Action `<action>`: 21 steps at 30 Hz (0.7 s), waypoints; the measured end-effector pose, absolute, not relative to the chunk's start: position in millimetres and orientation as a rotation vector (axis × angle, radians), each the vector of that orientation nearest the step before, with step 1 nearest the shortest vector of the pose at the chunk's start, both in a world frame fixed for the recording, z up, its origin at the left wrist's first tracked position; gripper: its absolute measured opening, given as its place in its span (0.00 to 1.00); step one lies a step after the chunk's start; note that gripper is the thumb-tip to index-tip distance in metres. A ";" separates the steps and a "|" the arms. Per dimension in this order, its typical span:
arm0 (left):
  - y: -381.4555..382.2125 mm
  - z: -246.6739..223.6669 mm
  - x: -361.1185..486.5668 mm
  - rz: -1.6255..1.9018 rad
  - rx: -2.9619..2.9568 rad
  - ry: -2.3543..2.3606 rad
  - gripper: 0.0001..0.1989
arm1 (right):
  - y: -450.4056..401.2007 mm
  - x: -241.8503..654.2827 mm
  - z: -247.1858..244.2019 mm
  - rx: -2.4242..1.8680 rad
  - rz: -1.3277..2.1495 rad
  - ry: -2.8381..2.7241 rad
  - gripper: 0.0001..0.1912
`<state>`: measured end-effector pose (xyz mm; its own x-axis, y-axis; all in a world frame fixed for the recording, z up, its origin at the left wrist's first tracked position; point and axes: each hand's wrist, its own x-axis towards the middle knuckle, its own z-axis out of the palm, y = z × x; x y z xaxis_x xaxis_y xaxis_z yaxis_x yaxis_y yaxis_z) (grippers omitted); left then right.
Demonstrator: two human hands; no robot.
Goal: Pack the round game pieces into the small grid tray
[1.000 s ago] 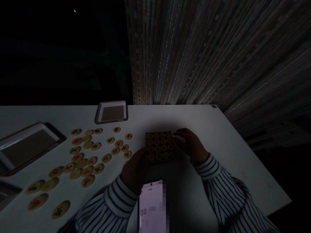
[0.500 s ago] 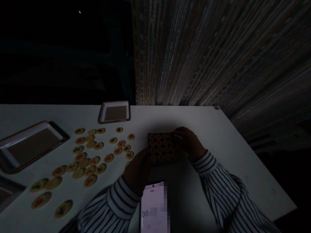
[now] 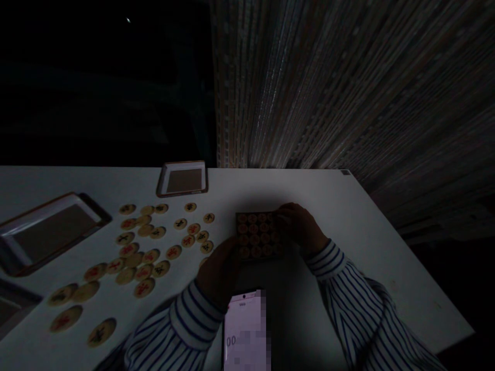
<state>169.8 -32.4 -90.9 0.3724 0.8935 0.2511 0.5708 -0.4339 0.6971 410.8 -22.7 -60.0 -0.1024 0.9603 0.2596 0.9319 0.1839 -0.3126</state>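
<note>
A shallow dark box (image 3: 253, 259) lies on the white table, filled with rows of round Chinese chess pieces (image 3: 253, 239) marked in red. My left hand (image 3: 218, 268) is curled against the box's left edge, its fingertips dim in the shadow. Over the upper right corner, my right hand (image 3: 299, 226) has its fingers bent around the edge, hiding some pieces there. Loose wooden Chinese chess pieces (image 3: 144, 271) with red or black characters are scattered left of my left hand, a few showing blank faces.
A phone (image 3: 244, 330) with a lit screen lies below my left hand. A small tray (image 3: 158, 191) stands at the table's back edge and a larger tray (image 3: 23, 268) at the left. Another tray-like object (image 3: 23, 297) is cut off below it. A bead-like curtain (image 3: 270, 93) hangs behind.
</note>
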 end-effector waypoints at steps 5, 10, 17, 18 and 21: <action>-31.9 -93.4 170.2 0.894 2.140 1.251 0.18 | -23.2 409.8 -58.6 -1.779 0.111 -2.062 0.12; -31.8 -93.4 170.6 0.905 2.141 1.230 0.18 | -23.3 408.9 -57.1 -1.784 0.109 -2.057 0.12; -31.9 -94.5 170.7 0.900 2.118 1.214 0.19 | -38.3 413.2 -52.6 -1.774 0.158 -1.986 0.14; -31.6 -95.4 170.3 0.892 2.123 1.199 0.18 | -44.4 413.9 -53.6 -1.761 0.181 -1.980 0.15; -30.7 -99.9 168.2 0.861 2.135 1.194 0.19 | -66.6 413.5 -59.7 -1.707 0.288 -1.979 0.19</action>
